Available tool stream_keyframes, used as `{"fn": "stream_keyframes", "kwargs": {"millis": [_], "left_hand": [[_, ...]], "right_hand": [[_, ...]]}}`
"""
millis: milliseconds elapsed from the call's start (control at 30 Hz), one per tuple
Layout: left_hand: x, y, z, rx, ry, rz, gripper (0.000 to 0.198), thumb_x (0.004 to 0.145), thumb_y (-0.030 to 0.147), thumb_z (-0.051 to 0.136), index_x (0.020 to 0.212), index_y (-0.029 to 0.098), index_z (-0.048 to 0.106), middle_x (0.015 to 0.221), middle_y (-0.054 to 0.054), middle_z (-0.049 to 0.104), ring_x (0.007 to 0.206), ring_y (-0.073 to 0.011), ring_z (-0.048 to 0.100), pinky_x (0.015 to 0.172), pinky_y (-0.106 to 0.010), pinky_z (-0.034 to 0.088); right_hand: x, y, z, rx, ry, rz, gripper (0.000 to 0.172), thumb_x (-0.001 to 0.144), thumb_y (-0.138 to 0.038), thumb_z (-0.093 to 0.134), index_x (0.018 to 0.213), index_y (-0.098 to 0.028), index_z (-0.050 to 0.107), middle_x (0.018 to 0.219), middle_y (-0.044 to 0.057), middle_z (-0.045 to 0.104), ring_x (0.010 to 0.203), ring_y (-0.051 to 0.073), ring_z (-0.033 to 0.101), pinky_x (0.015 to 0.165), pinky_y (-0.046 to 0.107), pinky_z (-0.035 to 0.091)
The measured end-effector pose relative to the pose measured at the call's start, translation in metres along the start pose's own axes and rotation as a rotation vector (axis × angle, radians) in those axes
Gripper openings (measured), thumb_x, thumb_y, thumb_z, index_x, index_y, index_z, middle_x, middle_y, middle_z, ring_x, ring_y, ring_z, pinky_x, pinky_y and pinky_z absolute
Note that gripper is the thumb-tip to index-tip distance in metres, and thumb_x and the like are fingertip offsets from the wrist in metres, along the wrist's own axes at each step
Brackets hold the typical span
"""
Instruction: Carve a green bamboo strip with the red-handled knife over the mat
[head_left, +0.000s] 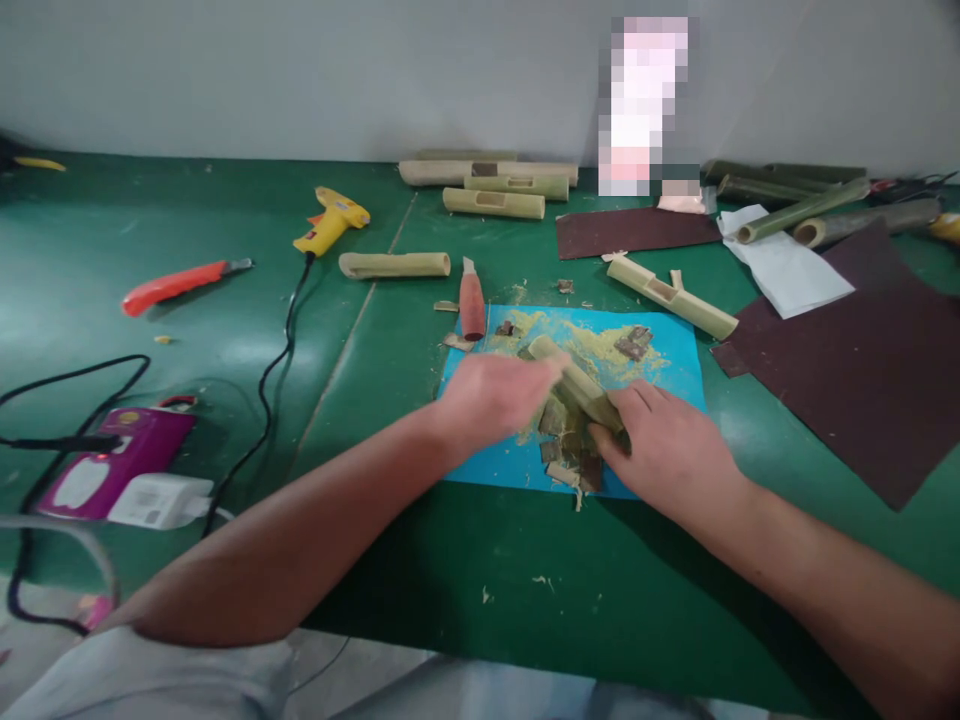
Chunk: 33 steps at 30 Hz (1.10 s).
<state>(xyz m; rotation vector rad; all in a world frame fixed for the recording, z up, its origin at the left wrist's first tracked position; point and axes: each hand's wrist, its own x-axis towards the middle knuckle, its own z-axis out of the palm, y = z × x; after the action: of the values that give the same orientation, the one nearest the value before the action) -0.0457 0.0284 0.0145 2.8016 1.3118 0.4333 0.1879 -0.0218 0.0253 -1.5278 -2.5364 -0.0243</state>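
A pale bamboo tube [574, 380] lies slanted above a blue sheet [469, 455] strewn with yellowish dust. My right hand [667, 435] is wrapped around the tube's lower right end. Against the tube's upper part, my left hand [499, 390] is closed, its fingertips blurred; whatever is in them is hidden. Under the tube sit several dusty brown scraps of what looks like sandpaper [592, 470] and some bamboo chips. Beyond my left hand, a red-handled carving knife [472, 305] rests across the sheet's far edge.
Cut bamboo tubes [493, 203] lie at the back, another notched tube [671, 295] on the right. Brown sheets [855, 370] and white paper [787, 265] cover the right side. Leftward are a yellow glue gun [330, 222], an orange utility knife [180, 287] and a purple power strip [127, 465] with cords.
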Motion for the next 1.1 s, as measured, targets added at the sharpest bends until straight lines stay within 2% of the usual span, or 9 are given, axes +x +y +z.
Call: {"fn": "stream_keyframes", "kwargs": {"millis": [100,267,400,533,600,700,833,967,1100], "left_hand": [[0.001,-0.005,0.0,-0.062,0.112,-0.082,0.041,0.108,0.033,0.04,0.127,0.019,0.073,0.078,-0.007,0.076,0.067,-0.0164,0.069,0.062,-0.025,0.054],[0.001,-0.003,0.003,-0.139,0.088,0.088,0.038,0.107,0.032,0.044,0.13,0.02,0.072,0.072,-0.004,0.075,0.061,-0.0176,0.068,0.059,-0.027,0.054],[0.001,-0.006,0.004,-0.178,0.172,-0.083,0.034,0.105,0.03,0.048,0.124,0.02,0.075,0.091,-0.009,0.08,0.076,-0.0183,0.074,0.07,-0.027,0.058],[-0.001,0.0,0.004,-0.232,0.09,0.027,0.034,0.104,0.031,0.05,0.127,0.022,0.074,0.077,-0.005,0.077,0.066,-0.0172,0.071,0.065,-0.026,0.056],[0.001,-0.001,0.003,-0.251,0.1,0.02,0.033,0.103,0.029,0.052,0.125,0.021,0.075,0.08,-0.005,0.078,0.069,-0.0174,0.072,0.067,-0.027,0.056],[0.006,-0.011,0.0,-0.312,0.251,-0.096,0.029,0.102,0.025,0.054,0.114,0.017,0.078,0.094,-0.009,0.08,0.08,-0.018,0.074,0.075,-0.028,0.057],[0.012,-0.016,-0.007,-0.454,0.397,-0.157,0.025,0.099,0.023,0.057,0.11,0.016,0.079,0.094,-0.008,0.079,0.081,-0.0159,0.071,0.077,-0.028,0.056],[0.013,-0.006,-0.013,-0.628,0.342,-0.237,0.021,0.095,0.025,0.063,0.104,0.017,0.08,0.096,-0.007,0.079,0.082,-0.0159,0.071,0.074,-0.027,0.056],[0.015,0.0,-0.017,-0.821,0.24,-0.395,0.022,0.093,0.022,0.061,0.104,0.018,0.08,0.094,-0.006,0.08,0.069,-0.0126,0.067,0.062,-0.024,0.053]], "right_hand": [[0.001,0.0,0.0,0.012,-0.01,0.006,0.018,0.094,-0.031,0.057,0.089,-0.016,0.066,0.085,0.01,0.069,0.075,0.022,0.062,0.061,0.033,0.037],[0.001,0.0,-0.001,0.001,-0.01,0.007,0.017,0.093,-0.032,0.059,0.088,-0.017,0.066,0.084,0.009,0.069,0.074,0.023,0.063,0.061,0.034,0.037],[0.001,-0.001,-0.002,0.001,-0.01,0.021,0.017,0.093,-0.033,0.06,0.09,-0.017,0.066,0.086,0.009,0.07,0.074,0.022,0.063,0.061,0.034,0.037],[0.0,0.0,0.0,-0.001,-0.008,0.006,0.016,0.092,-0.031,0.061,0.088,-0.017,0.065,0.084,0.008,0.069,0.073,0.022,0.063,0.061,0.034,0.036],[0.0,0.0,0.001,-0.003,0.008,0.005,0.015,0.092,-0.031,0.06,0.088,-0.017,0.065,0.083,0.008,0.068,0.072,0.022,0.062,0.06,0.035,0.036],[-0.001,0.002,0.002,-0.004,0.037,-0.011,0.015,0.092,-0.03,0.059,0.088,-0.017,0.064,0.083,0.008,0.067,0.072,0.022,0.061,0.063,0.035,0.037],[0.0,0.006,-0.006,-0.082,0.059,-0.03,0.012,0.088,-0.026,0.056,0.085,-0.018,0.063,0.08,0.009,0.065,0.079,0.025,0.061,0.07,0.037,0.039],[0.001,0.011,-0.021,-0.188,-0.006,-0.005,0.01,0.083,-0.023,0.057,0.086,-0.017,0.064,0.083,0.011,0.066,0.086,0.028,0.06,0.075,0.04,0.039],[0.003,0.022,-0.032,-0.274,-0.097,0.026,0.011,0.08,-0.021,0.057,0.087,-0.016,0.065,0.085,0.012,0.065,0.088,0.03,0.06,0.076,0.04,0.039]]}}
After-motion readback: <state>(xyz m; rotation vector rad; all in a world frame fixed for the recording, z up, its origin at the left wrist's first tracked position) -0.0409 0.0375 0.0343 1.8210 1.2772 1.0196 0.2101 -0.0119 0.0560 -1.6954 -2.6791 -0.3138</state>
